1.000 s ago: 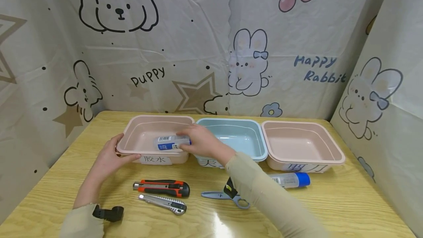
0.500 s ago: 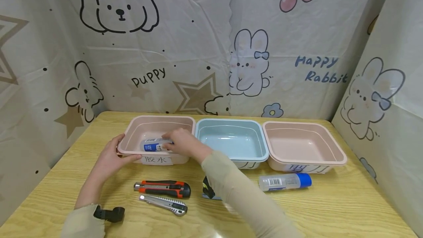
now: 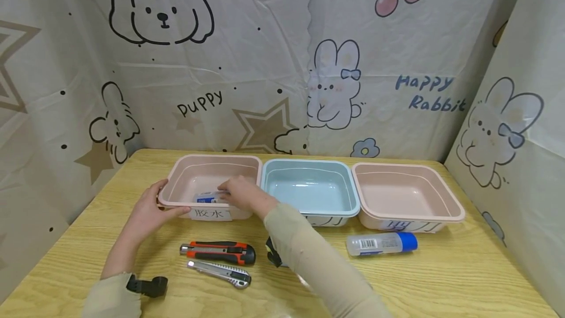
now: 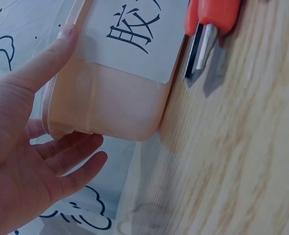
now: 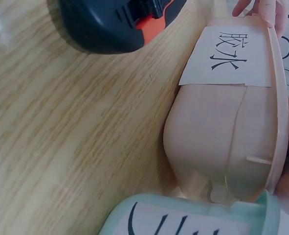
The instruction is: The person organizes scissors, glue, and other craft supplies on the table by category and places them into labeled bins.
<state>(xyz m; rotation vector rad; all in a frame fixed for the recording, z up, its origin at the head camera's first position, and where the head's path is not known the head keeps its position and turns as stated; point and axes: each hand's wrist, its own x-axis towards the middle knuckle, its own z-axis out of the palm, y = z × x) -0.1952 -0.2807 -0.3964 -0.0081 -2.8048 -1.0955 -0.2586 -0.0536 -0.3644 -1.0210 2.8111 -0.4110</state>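
Note:
In the head view my left hand (image 3: 147,212) grips the left end of a pink bin (image 3: 176,173), thumb on the front rim, fingers at the side wall. The left wrist view shows that thumb (image 4: 51,58) against the bin's labelled front. My right hand (image 3: 244,195) reaches inside the same bin and holds a clear glue bottle (image 3: 207,197) with a blue label. The bottle lies low behind the front wall, its capped end covered by my hand. In the right wrist view the bin's wall (image 5: 217,127) hides the bottle.
A blue bin (image 3: 309,173) and another pink bin (image 3: 406,175) stand in a row to the right. On the table lie a red-and-black utility knife (image 3: 218,252), a silver one (image 3: 219,273) and a second glue bottle (image 3: 381,244). My right forearm covers most of a pair of blue scissors.
My right hand has carried the glue bottle leftward, then lower into the left bin and slightly back right. My left hand stays on the rim. The second glue bottle has come fully into view.

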